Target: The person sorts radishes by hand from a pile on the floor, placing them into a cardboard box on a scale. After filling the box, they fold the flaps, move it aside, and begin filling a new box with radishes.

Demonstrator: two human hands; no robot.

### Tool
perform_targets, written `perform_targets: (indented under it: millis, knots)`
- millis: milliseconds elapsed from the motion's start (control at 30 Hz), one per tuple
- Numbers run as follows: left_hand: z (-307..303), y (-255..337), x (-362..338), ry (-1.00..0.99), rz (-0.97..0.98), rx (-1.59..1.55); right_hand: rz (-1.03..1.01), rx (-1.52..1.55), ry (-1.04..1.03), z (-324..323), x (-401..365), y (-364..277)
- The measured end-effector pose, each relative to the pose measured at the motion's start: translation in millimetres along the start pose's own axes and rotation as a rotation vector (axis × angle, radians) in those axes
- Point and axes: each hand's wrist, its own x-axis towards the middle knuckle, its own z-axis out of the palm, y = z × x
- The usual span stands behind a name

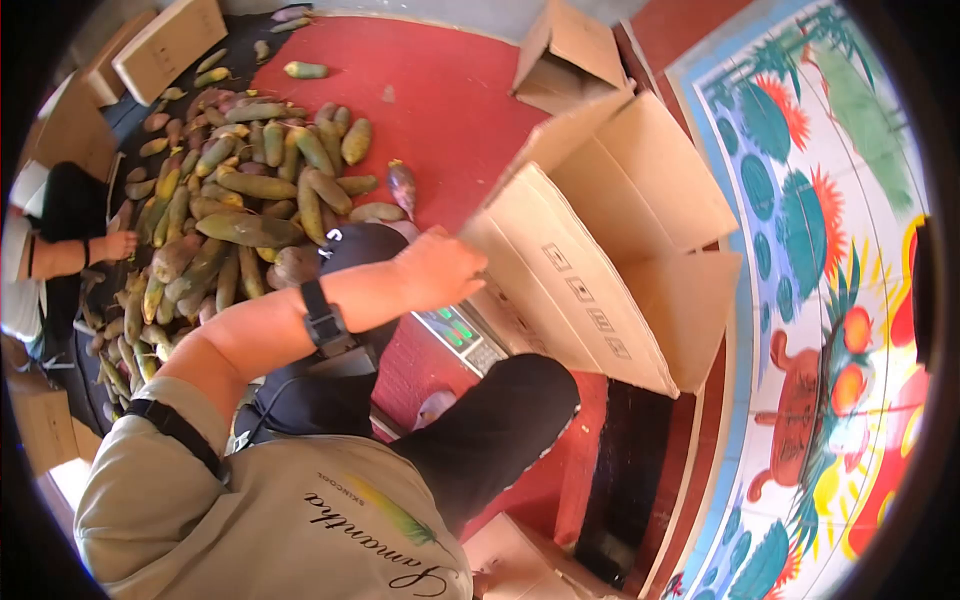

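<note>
My left hand reaches across from the left with its fingers curled closed, at the near edge of a large open cardboard box. Whether the fingers pinch the box edge or something small is hidden. Below the hand, a scale with a green lit display shows between my knees, partly covered by the box. The box is tilted, with its flaps spread. A purplish tuber lies on the red floor just beyond my knee. My right hand is not visible.
A big heap of green and brown tubers covers the left floor. At the far left, a co-worker's hand is at the heap. Other cardboard boxes stand at the back, upper left and bottom. A painted wall runs along the right.
</note>
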Motion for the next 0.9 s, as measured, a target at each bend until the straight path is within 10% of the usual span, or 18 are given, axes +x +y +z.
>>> perform_targets:
  millis: [167,400,567,900]
  knots:
    - [-5.0,-5.8,-1.6,0.016,-0.083,0.033,0.051,0.113,0.725,-75.2,108.6,-27.1]
    - [-10.1,-11.4,1.2,0.369,-0.215,-0.226,-0.378,0.335,1.313,-332.6,83.2,-210.5]
    - [0.5,-11.7,15.0,0.371,-0.234,-0.327,-0.416,0.904,1.157,-401.8,87.6,-266.0]
    - [-1.6,-8.1,30.4,0.221,-0.286,-0.573,-0.711,0.961,0.830,-394.8,141.0,-315.5]
